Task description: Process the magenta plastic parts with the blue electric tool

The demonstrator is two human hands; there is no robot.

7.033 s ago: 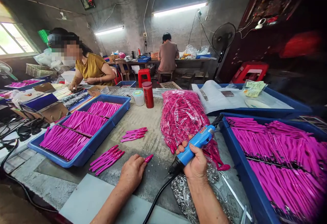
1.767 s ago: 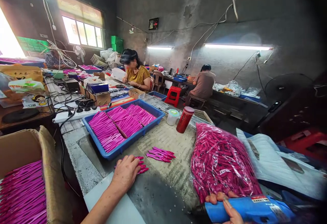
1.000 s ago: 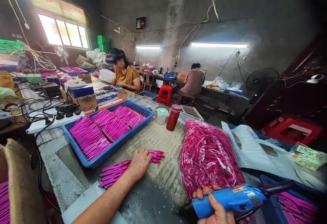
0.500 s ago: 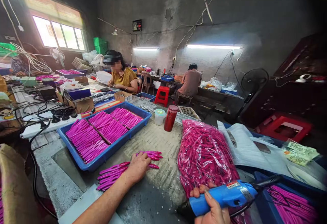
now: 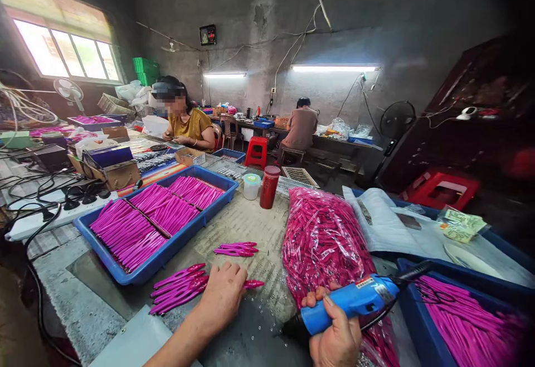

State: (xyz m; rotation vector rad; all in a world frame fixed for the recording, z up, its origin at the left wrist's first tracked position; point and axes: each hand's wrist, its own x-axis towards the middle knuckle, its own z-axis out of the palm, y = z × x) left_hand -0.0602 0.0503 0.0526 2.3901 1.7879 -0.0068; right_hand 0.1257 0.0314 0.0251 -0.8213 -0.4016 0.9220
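Note:
My left hand (image 5: 225, 288) is closed, palm down, over the bench, with the red tip of a slim magenta stick (image 5: 254, 284) poking out past its fingers. To its left lies a bundle of magenta sticks (image 5: 173, 291) with red ends; a smaller group of sticks (image 5: 236, 249) lies just beyond the hand. My right hand (image 5: 336, 328) grips a blue corded electric screwdriver (image 5: 351, 304), its dark nose tilted down to the left above the dark mat (image 5: 234, 333). Tiny metal rings are scattered on the mat below that nose.
A blue tray (image 5: 204, 219) of magenta sticks stands at left. At right are a clear bag of red pieces (image 5: 326, 238) and another blue tray (image 5: 412, 300). A red canister (image 5: 270, 187) and lidded cup (image 5: 251, 187) stand ahead. Two people (image 5: 190, 127) sit farther back.
My left hand has drawn back toward me, away from the smaller group of sticks, with one stick's tip showing under it. The screwdriver stays in my right hand; the whole view has shifted slightly.

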